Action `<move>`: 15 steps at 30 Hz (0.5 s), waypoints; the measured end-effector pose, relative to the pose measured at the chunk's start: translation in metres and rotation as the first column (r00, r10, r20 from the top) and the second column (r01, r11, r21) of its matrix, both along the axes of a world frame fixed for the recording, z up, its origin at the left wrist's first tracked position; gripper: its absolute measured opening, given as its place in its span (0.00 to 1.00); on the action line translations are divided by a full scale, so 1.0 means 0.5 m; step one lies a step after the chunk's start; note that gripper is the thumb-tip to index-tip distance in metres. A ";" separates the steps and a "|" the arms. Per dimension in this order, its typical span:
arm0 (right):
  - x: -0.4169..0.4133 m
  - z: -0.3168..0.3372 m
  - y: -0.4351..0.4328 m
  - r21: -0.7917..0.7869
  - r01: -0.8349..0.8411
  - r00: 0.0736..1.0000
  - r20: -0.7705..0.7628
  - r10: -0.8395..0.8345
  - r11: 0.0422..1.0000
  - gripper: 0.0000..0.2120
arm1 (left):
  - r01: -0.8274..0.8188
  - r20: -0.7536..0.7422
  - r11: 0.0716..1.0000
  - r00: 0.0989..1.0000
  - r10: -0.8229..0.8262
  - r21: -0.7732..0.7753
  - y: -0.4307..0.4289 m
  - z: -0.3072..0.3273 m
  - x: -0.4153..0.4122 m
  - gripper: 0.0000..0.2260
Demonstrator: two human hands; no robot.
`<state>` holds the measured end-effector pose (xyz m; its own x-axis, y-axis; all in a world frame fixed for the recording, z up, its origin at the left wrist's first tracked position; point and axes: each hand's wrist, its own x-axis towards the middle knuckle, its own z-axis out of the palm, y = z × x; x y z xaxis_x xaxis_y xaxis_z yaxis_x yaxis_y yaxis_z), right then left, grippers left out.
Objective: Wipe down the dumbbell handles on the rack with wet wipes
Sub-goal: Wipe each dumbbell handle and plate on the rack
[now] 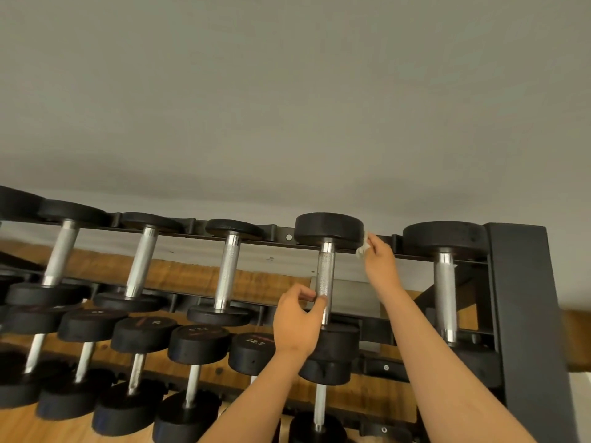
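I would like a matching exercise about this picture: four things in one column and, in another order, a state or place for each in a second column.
Column A
1. left hand
2. right hand
3. wipe
4. rack post

Column B
a. black, upright at the right edge
b. white and crumpled
c. grips a dumbbell handle
d. pinches the wipe

Pairs: 1-c; 2-d; 3-b; 4-a

Occlusions, crops
Wipe (361, 249) mostly hidden by right hand (380, 262); leftmost dumbbell (16, 203) cut at left edge; lower-left labels (96, 312) blurred.
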<state>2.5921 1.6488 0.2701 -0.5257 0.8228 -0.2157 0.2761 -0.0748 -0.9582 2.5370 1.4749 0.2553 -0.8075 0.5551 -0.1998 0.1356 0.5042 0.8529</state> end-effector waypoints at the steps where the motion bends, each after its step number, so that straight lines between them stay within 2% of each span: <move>1: -0.002 -0.003 0.006 0.004 -0.007 1.000 0.026 0.006 1.000 0.12 | -0.001 0.003 1.000 1.000 0.001 0.003 0.000 0.001 0.000 0.04; 7: -0.001 -0.001 0.029 0.016 -0.052 0.993 0.109 0.050 0.999 0.15 | -0.005 -0.013 1.000 1.000 0.005 0.022 -0.001 0.001 0.002 0.02; 15: 0.007 -0.012 -0.016 -0.041 0.018 1.000 -0.004 -0.018 0.999 0.16 | -0.013 -0.007 0.999 1.000 0.013 0.031 -0.001 0.004 0.004 0.03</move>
